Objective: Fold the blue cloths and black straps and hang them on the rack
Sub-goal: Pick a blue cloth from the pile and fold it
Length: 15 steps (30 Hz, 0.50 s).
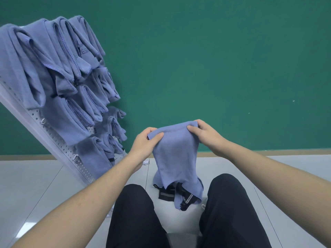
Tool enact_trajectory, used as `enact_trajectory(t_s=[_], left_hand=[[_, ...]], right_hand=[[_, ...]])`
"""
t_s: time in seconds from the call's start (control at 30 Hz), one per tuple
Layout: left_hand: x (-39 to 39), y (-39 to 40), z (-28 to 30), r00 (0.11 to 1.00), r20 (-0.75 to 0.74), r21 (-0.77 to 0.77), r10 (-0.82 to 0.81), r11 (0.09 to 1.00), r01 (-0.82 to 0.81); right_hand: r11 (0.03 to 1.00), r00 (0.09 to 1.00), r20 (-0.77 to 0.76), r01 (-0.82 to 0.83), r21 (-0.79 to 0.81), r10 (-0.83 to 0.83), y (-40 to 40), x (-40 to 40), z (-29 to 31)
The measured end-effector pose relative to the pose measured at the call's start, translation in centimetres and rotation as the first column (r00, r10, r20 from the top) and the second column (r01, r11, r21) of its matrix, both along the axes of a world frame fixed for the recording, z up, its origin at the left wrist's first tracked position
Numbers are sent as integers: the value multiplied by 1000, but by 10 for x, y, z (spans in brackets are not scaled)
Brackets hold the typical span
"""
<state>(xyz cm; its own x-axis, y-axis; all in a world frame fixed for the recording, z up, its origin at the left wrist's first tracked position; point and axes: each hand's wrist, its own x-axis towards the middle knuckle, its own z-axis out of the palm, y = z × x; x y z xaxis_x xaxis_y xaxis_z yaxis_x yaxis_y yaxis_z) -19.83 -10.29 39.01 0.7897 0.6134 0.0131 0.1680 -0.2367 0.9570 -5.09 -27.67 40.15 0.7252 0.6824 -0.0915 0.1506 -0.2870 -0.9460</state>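
Both hands (145, 143) (204, 135) pinch blue cloth (176, 154); rack (53, 136) holds folded cloths (53, 68).

Even, soft light; faint glare on floor tiles (26, 203); wide-angle bending at edges; slight softness overall.

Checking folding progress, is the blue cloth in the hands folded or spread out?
Not neatly folded: the blue cloth hangs loosely from its top edge, pinched by the left hand and right hand.
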Motion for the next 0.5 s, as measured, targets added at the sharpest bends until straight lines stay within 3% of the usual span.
enact_trajectory(t_s=[0.1,0.23,0.37,0.5], left_hand=[[2,-10,1,988,116,-192,101,978,-78],[4,-21,-3,963,189,-103,192,979,-175],[4,-26,-9,954,204,-93,222,974,-207],[0,-30,-6,949,214,-205,232,960,-189]], right_hand=[[994,991,83,103,21,-104,7,-13,0],[981,958,221,162,103,-182,14,-24,-6],[967,973,104,189,169,-208,14,-27,-7],[995,999,-2,54,85,-54,8,-24,-10]])
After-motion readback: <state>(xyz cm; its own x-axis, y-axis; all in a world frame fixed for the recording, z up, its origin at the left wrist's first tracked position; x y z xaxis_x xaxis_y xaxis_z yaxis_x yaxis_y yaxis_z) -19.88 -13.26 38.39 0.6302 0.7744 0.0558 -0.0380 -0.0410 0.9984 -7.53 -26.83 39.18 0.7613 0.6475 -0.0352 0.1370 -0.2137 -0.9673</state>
